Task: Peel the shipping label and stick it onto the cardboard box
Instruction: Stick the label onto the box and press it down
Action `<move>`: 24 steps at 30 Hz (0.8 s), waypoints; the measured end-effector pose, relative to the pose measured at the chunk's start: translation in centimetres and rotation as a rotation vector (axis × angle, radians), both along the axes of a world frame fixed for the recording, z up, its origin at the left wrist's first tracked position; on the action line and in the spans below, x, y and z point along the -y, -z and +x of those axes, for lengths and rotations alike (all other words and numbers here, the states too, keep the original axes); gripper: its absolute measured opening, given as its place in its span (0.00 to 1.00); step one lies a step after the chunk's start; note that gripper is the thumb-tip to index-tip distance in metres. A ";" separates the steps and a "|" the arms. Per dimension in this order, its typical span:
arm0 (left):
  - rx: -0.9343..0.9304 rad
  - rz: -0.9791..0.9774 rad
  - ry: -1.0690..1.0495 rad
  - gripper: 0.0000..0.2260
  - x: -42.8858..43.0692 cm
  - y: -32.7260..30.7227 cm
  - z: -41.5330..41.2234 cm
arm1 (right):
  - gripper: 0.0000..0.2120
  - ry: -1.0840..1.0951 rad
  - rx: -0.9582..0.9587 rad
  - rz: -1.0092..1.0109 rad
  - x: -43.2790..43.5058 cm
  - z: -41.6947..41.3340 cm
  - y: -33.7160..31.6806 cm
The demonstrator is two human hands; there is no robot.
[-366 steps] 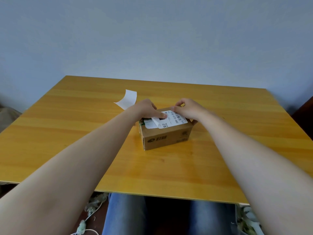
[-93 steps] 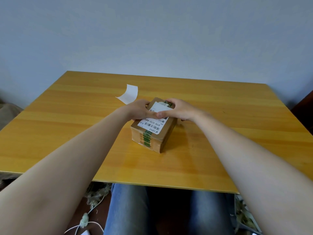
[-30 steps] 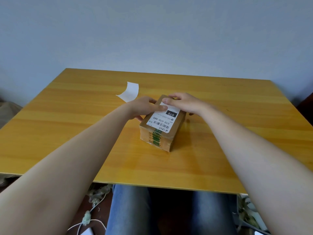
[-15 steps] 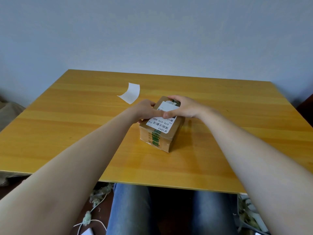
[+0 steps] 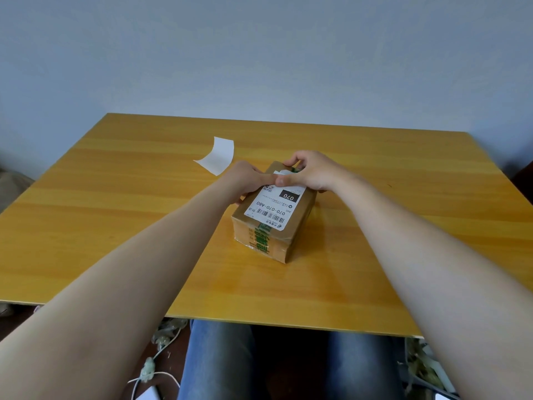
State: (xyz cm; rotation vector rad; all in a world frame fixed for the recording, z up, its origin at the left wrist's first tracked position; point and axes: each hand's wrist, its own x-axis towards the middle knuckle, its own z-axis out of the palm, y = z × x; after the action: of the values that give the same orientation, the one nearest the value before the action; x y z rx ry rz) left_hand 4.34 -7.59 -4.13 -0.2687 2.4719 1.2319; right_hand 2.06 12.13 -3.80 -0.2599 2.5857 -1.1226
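Label stuck on top of cardboard box, mid table. Peeling done. Left hand grips box at 10 o'clock; right hand curls over 12 o'clock end, pressing label. Far edge likely needs rubbing.

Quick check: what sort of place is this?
Probably a home or small-office desk, not a warehouse: a wooden table against a plain wall, one cardboard box being labelled, loose cables on the floor.

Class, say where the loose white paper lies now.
In the head view the loose white paper lies on the table, left of the box, just beyond the left hand.
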 end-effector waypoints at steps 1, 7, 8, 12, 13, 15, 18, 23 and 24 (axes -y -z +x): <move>0.009 0.000 -0.001 0.20 0.0 -0.1 -0.2 | 0.27 0.001 -0.001 0.000 0.0 -0.2 0.0; 0.021 -0.032 -0.021 0.23 -0.1 -0.1 -1.3 | 0.21 0.043 -0.005 -0.052 0.2 -1.1 0.3; 0.019 -0.034 -0.023 0.24 -0.1 0.0 -1.4 | 0.21 0.047 0.000 -0.058 0.2 -1.2 0.3; 0.028 -0.051 -0.023 0.29 -0.1 0.0 -1.9 | 0.21 0.074 0.015 -0.074 0.2 -1.8 0.5; 0.030 -0.059 -0.023 0.29 -0.1 -0.1 -2.0 | 0.20 0.080 0.022 -0.078 0.2 -1.9 0.5; 0.029 -0.055 -0.038 0.30 -0.2 0.0 -2.1 | 0.18 0.087 0.019 -0.086 0.3 -1.9 0.7; 0.000 -0.023 -0.077 0.32 -0.4 0.4 -2.3 | 0.15 0.100 -0.017 -0.093 0.5 -2.0 1.0; -0.005 -0.008 -0.079 0.29 -0.5 0.3 -2.4 | 0.14 0.104 -0.025 -0.084 0.5 -1.9 0.9; -0.012 -0.008 -0.085 0.28 -0.5 0.4 -2.3 | 0.14 0.105 -0.026 -0.081 0.5 -1.8 0.9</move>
State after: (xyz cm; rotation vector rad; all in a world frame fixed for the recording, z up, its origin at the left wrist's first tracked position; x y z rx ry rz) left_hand 2.01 -7.13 -4.57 -0.3725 2.4998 1.2605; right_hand 0.23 11.64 -4.65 -0.1599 2.6066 -1.2710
